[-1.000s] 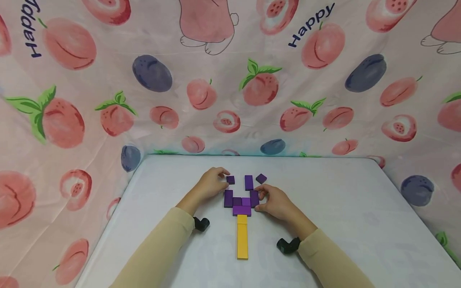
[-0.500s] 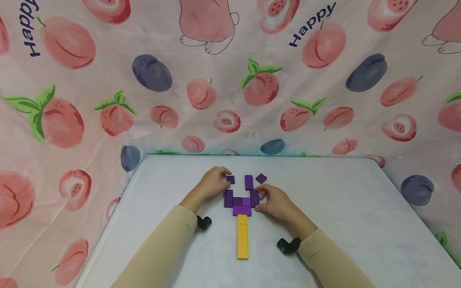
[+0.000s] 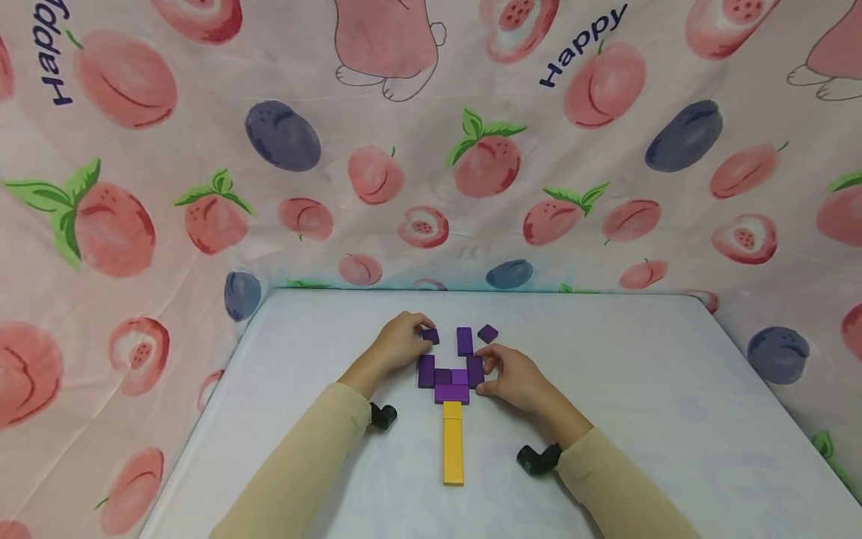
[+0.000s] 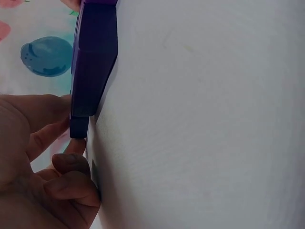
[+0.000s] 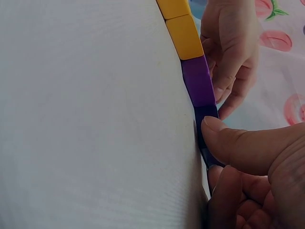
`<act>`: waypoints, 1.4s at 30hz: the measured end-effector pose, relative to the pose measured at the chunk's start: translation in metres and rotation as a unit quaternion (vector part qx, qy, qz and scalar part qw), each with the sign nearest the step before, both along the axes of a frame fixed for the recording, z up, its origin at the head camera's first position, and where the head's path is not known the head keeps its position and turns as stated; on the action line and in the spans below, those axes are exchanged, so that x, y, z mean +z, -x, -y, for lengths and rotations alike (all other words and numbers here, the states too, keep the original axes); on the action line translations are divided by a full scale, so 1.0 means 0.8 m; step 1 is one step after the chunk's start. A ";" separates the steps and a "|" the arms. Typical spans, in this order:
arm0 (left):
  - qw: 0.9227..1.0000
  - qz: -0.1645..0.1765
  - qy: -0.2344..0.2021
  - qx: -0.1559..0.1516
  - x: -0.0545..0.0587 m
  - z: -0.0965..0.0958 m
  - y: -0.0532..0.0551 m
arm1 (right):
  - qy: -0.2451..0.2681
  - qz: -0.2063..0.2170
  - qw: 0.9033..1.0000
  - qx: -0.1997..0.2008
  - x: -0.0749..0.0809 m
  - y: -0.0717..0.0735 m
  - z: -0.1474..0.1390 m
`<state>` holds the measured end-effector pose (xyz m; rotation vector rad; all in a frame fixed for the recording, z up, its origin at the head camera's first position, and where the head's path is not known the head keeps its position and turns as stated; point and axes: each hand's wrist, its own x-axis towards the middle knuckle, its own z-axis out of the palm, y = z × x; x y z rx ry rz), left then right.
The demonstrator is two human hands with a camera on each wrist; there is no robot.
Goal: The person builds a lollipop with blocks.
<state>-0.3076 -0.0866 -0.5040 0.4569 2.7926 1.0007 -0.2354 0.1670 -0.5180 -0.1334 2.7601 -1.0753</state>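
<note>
In the head view my left hand [image 3: 400,340] pinches a small dark purple block [image 3: 431,337] between thumb and fingers at the far left of the block figure. With its thumb and index finger, my right hand [image 3: 515,378] holds an oblong dark purple block [image 3: 475,370] at the figure's right side. Opposite it stands another dark purple oblong block [image 3: 426,371]. Two small purple blocks [image 3: 450,376] sit between them, above a brighter purple block [image 3: 452,394]. Yellow blocks [image 3: 453,449] form a stem toward me. In the right wrist view, my right thumb [image 5: 238,145] presses the dark block.
Beyond the figure lie a dark purple oblong block [image 3: 465,341] and a turned small purple block [image 3: 488,334]. All rest on a white table [image 3: 640,389]. A fruit-printed cloth [image 3: 431,150] hangs behind and beside it. Black wrist devices [image 3: 539,459] sit by both sleeves.
My left hand has shifted slightly right, and the small block by its fingers has turned a little. The right hand has stayed on its block.
</note>
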 end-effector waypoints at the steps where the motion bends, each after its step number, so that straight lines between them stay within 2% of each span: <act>1: 1.000 0.001 0.001 0.000 0.000 0.000 0.000 | 0.000 -0.001 1.000 0.001 0.000 0.000 0.000; 14: 1.000 0.011 0.006 0.010 0.001 -0.004 0.001 | -0.003 -0.003 1.000 0.004 0.001 0.000 -0.001; 27: 1.000 0.004 0.026 0.005 -0.007 -0.005 0.004 | 0.003 -0.001 1.000 0.004 0.001 -0.001 0.000; 33: 1.000 0.003 0.015 0.003 -0.003 -0.006 -0.001 | 0.000 0.001 1.000 0.001 -0.001 0.000 -0.001; 42: 1.000 0.006 0.004 -0.015 0.006 -0.014 -0.007 | 0.006 0.001 1.000 0.004 -0.001 -0.001 -0.001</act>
